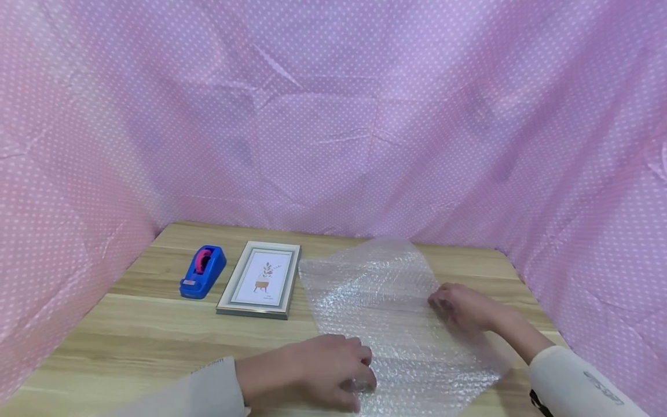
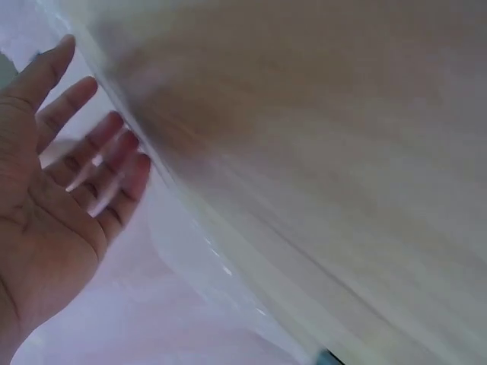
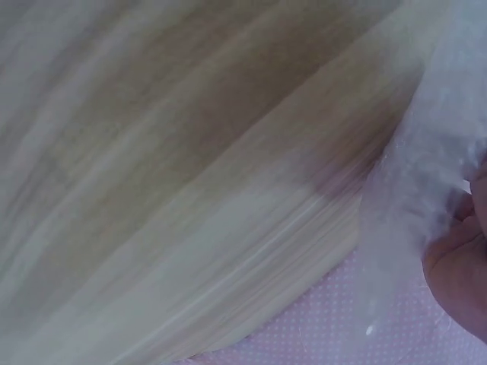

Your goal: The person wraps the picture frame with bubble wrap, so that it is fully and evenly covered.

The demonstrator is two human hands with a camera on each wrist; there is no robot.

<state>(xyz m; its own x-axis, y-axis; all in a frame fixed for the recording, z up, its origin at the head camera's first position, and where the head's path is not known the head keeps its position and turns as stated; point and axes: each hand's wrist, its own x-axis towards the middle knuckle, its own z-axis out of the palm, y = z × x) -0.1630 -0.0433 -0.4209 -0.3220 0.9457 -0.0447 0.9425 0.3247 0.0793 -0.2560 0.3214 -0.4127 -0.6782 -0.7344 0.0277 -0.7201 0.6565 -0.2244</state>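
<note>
A clear sheet of bubble wrap (image 1: 375,313) lies spread on the wooden table, its surface rippled and shiny. On its near left edge is my left hand (image 1: 325,370). The left wrist view shows that hand (image 2: 61,182) with fingers spread and loosely bent, the fingertips at the sheet's edge. At the sheet's right edge, my right hand (image 1: 466,307) pinches the wrap with bent fingers. Only part of the right hand (image 3: 460,262) shows in the right wrist view, beside the lifted, cloudy-looking wrap (image 3: 415,175). Left of the sheet lies a picture frame (image 1: 260,281) with a potted plant print.
A blue tape dispenser (image 1: 203,272) with a pink roll core stands left of the picture frame. The wood-grain table (image 1: 156,336) carries everything. Pink dotted cloth (image 1: 333,133) hangs around its back and sides.
</note>
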